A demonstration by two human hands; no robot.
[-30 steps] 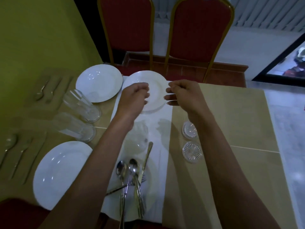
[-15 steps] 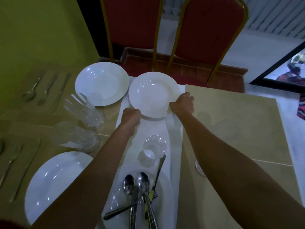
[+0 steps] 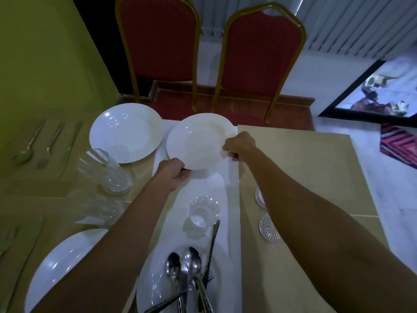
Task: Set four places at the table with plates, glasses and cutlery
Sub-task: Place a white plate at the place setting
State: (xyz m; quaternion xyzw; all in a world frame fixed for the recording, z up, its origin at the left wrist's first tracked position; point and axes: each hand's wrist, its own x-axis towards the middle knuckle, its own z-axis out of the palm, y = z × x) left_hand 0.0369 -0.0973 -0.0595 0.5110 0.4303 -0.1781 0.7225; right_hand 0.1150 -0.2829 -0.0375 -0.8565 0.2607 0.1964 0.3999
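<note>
Near table [image 3: 304, 168] edge, left hand [image 3: 172, 173] and right hand [image 3: 240, 145] grip plate [image 3: 200, 141] rim.

Left hand [image 3: 173, 175], right hand [image 3: 239, 146], fingers [image 3: 233, 157] curled.

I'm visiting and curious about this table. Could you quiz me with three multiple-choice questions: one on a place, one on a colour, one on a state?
1. Where does the cutlery pile lie?
A) on a chair
B) on the near plate
C) on the floor

2. What colour are the chair backs?
A) blue
B) green
C) red

3. How is the far middle plate handled?
A) both hands grip its rim
B) one hand only
C) untouched

Answers: 1 B, the spoons rest on it; 2 C, both backs show red; 3 A, the left hand and right hand each grip its edge.
</note>
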